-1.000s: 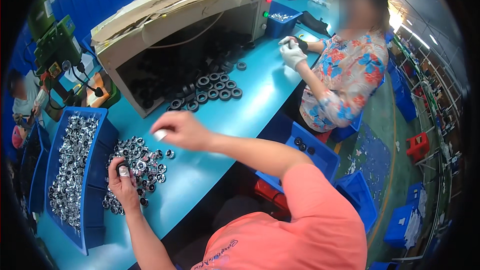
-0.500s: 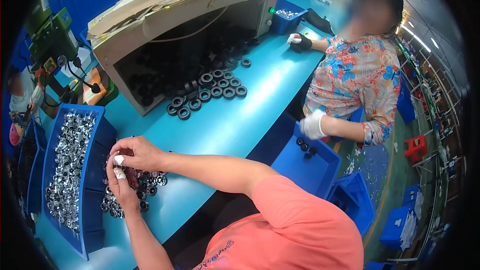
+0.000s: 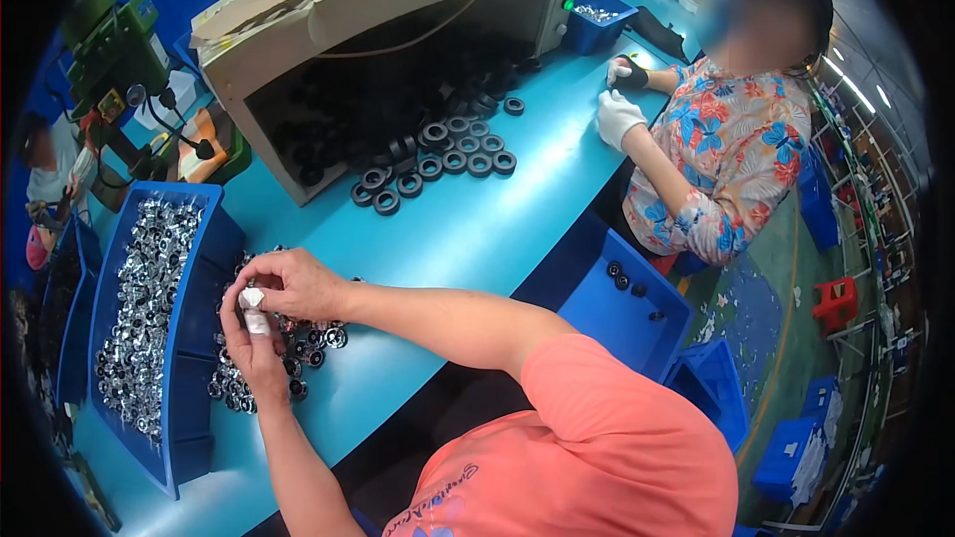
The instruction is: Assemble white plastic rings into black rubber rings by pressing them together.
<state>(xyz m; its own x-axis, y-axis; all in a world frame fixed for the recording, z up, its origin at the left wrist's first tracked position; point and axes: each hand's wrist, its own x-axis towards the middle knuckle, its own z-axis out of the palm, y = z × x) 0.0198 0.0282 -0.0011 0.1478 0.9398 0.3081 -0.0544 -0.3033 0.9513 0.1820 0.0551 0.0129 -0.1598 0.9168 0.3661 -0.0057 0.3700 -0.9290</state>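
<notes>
Small metal part point(image 3: 253, 300) pinched over loose silver-black pile point(image 3: 298, 338).

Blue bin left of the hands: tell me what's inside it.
The blue bin holds a heap of small shiny metal parts, filling most of its length. The bin's bottom beneath the heap is covered, so its depth cannot be seen.

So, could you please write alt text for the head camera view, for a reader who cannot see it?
A person's left hand and right hand meet over a pile of small metal parts on a turquoise bench, beside a blue bin of shiny parts. Black rings lie before a beige machine; a gloved co-worker sits opposite.
</notes>
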